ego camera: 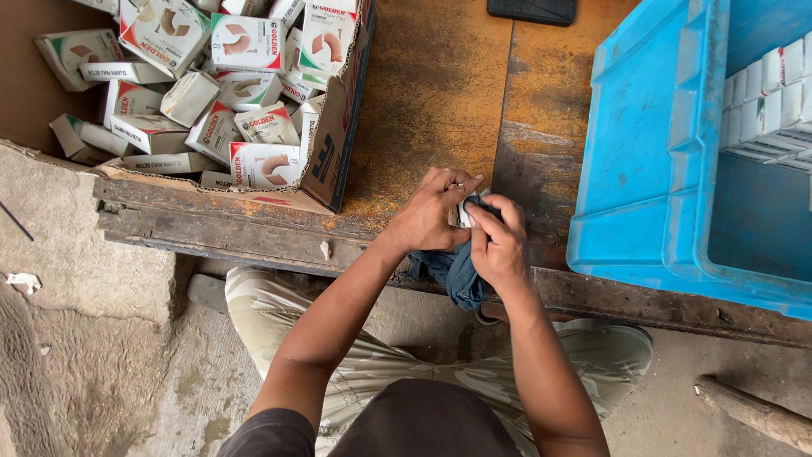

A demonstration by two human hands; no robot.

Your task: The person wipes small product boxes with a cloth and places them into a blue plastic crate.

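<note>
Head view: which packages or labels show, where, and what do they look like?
Small cartons: heaped in the open cardboard box, top left; rectangular, white with red and green panels and a curved tan picture.
White packs: rowed upright inside the blue plastic crate, right; small, blocky, plain-looking.

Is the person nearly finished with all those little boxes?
Not nearly. Some white boxes already stand in neat rows in the blue crate. The left hand holds one small item, hard to identify, while the right hand presses a dark cloth to it. Many loose boxes still fill the cardboard carton.
</note>
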